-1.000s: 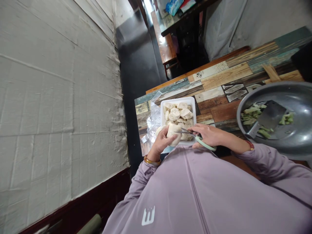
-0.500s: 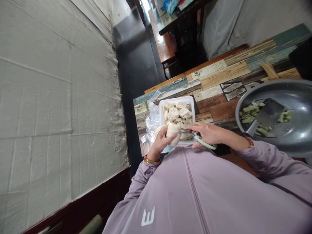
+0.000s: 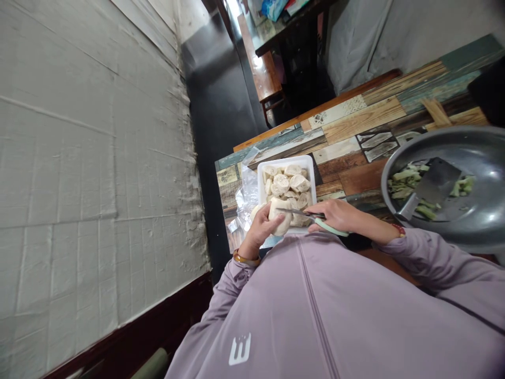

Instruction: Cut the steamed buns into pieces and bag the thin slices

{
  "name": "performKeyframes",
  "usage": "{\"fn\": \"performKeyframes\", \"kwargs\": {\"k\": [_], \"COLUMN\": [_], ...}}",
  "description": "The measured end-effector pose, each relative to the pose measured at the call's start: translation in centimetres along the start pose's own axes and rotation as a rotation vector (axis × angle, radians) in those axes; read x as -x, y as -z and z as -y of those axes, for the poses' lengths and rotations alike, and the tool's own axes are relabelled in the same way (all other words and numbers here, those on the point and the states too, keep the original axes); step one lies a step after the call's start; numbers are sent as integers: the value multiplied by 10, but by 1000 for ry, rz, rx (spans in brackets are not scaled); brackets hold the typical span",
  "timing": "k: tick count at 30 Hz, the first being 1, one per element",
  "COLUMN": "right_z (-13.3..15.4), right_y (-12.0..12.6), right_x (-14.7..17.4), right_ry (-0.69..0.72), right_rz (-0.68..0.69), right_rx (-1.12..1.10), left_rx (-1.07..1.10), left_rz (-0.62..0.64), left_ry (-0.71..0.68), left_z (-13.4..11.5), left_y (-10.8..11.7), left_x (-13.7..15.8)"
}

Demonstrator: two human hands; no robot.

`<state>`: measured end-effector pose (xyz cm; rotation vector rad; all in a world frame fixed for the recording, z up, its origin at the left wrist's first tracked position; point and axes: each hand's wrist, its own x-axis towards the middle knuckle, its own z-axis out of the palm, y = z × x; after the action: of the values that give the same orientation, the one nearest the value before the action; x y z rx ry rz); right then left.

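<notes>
My left hand (image 3: pixel 261 229) is closed round a pale, smooth, rounded piece of food that looks like a steamed bun (image 3: pixel 280 217). My right hand (image 3: pixel 335 215) grips a pair of scissors (image 3: pixel 330 228) with a light green handle. Their dark blades point left and lie against the bun; how deep they reach into it I cannot tell. Just beyond both hands is a white rectangular tray (image 3: pixel 259 176), holding several pale cut pieces (image 3: pixel 300 183) with rough, speckled faces. Part of the tray is hidden behind my hands and the bun.
Crumpled clear plastic (image 3: pixel 248 192) lies left of the tray. On the right, a large metal basin (image 3: pixel 485 184) holds chopped green vegetables (image 3: pixel 406 179) and a cleaver (image 3: pixel 440 181). The wood-patterned table (image 3: pixel 359 118) ends on the left near a pale wall (image 3: pixel 98 158).
The scissors have shifted slightly left along the bun, and their handles look closer together. The fingers of my right hand have drawn in a little. My left hand has barely moved.
</notes>
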<state>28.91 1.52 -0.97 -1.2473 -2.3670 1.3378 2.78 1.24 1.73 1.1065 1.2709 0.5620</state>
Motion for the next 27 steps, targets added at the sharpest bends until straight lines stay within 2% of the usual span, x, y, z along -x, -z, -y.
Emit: {"fn": "performKeyframes", "kwargs": {"k": [8,14,21,27], "right_z": [-3,-8,-4,-9], "right_y": [-3,2,0,-10], "right_x": [5,4,-9,-15], "right_ry": [-31,-46,-21,28], "right_rz": [-53,59,92,88], "right_rx": [-35,-92,-93,-130], "left_rx": [-2,-112,-153,-148], "left_rz": [19,27,140,139], "left_ry": [-4,-55,-20,17], "left_z": [0,-2,0,4], "left_y": [1,4,1,4], "left_x": [0,-1,-2,1]}}
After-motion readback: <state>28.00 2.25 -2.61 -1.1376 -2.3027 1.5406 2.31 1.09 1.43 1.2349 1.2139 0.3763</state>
